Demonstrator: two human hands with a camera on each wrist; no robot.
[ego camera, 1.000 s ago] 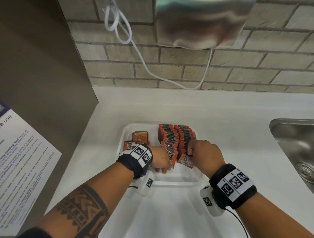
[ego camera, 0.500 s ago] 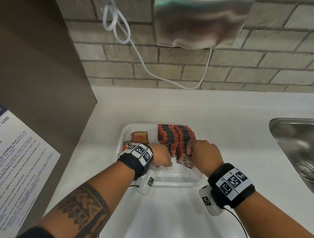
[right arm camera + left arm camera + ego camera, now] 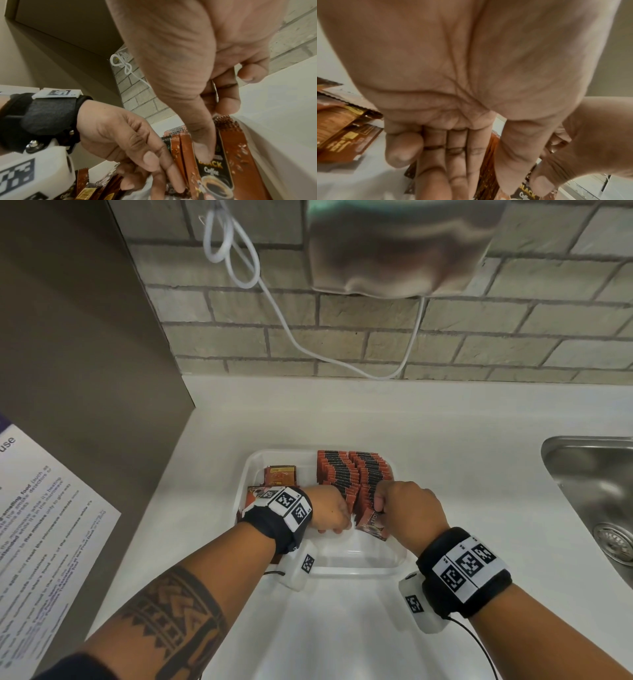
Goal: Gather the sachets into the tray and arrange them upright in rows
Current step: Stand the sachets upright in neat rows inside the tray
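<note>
Looking down from the head view, I have both hands at the near ends of two upright rows of coffee sachets (image 3: 352, 474), which fill the upper right of the clear plastic tray (image 3: 359, 566) in the middle of the frame. My right hand (image 3: 409, 508) pinches the front sachet (image 3: 371, 523), which leans toward me rather than standing straight. My left hand (image 3: 327, 508) presses flat against the end of the left row. A few loose sachets (image 3: 280, 475) lie flat at the tray's upper left, so the job looks well along but unfinished. The risk I see: if I let go before that front packet is seated, the row could fan forward into the bare near part of the tray.

From the left wrist, my palm fills the frame and three fingers (image 3: 455, 155) run straight down along the packet edges, with the little finger curled in (nothing gripped, only braced). The flat sachets (image 3: 342, 129) sit at the left edge. Pressing too hard sideways could skew that row.

From the right wrist, my thumb (image 3: 204, 148) sits on the face of the "Black Coffee" sachet (image 3: 214, 175), with curled fingers behind its top edge. These packets look slick and thin, so I judge the pinch could slip. My left hand (image 3: 123, 142) holds the neighbouring packets at lower centre, close enough that the two could jostle each other.
</note>
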